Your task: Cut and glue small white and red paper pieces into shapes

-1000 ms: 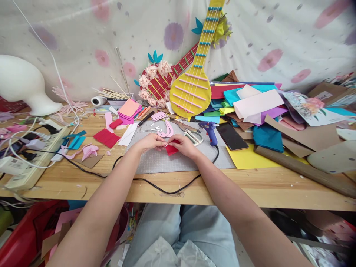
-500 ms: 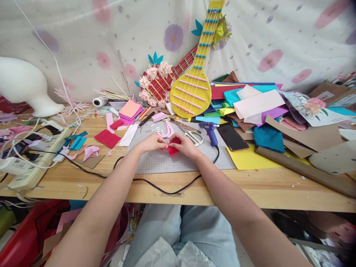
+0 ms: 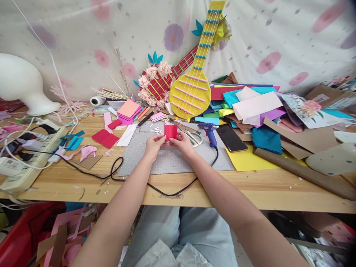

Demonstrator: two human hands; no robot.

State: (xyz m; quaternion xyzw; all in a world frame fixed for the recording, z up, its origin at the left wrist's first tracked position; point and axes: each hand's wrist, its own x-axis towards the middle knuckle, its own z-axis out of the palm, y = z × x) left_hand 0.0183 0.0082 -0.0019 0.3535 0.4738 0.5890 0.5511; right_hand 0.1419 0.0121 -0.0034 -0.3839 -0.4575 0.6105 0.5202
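Observation:
A small red paper square (image 3: 170,131) stands upright above the grey cutting mat (image 3: 167,159), held by both hands. My left hand (image 3: 154,144) pinches its lower left edge with closed fingers. My right hand (image 3: 183,144) pinches its lower right edge. Scissors (image 3: 193,136) and a blue glue gun (image 3: 210,131) lie just right of my right hand. Small white paper strips (image 3: 154,129) and pink curved paper pieces are scattered on the mat behind the square.
A yellow paper guitar (image 3: 194,81) and a red one (image 3: 164,79) lean on the back wall. Coloured paper sheets (image 3: 256,107) pile up at right, with a black phone (image 3: 230,138). A power strip (image 3: 30,159) and cables lie at left. A black cord (image 3: 155,185) crosses the table front.
Both hands lifted the red paper off the mat and turned it upright, facing me. The black cord at the table front shifted into a loop.

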